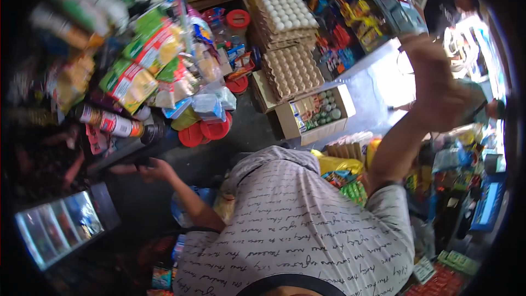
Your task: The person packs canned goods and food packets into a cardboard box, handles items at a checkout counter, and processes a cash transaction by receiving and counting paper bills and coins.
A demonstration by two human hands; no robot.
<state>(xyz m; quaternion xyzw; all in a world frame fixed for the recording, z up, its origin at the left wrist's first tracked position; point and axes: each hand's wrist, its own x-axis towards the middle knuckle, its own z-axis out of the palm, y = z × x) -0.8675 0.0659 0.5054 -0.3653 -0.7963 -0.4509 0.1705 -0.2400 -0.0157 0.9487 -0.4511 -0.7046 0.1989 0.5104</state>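
My left hand [158, 170] reaches out at the left, over dark floor, with the fingers bent. A small dark thing [143, 163] shows at its fingertips; whether I grip it is unclear. Another person's hand [122, 168] comes close to it from the left. My right hand [441, 86] is raised at the right, large and blurred, with its fingers bent towards the top. Whether it holds anything cannot be made out. Behind it is a bright pale surface [380, 72]. Between my arms is my own printed grey shirt [304, 213].
White eggs [287, 12] top stacked pulp trays, beside another pulp tray [291, 72]. A cardboard box [287, 121] holds bottles. Food packets [129, 84], a sauce bottle [119, 125] and red-lidded jars [215, 127] crowd the left. A glass-front cooler [59, 230] stands lower left. People [441, 10] appear upper right.
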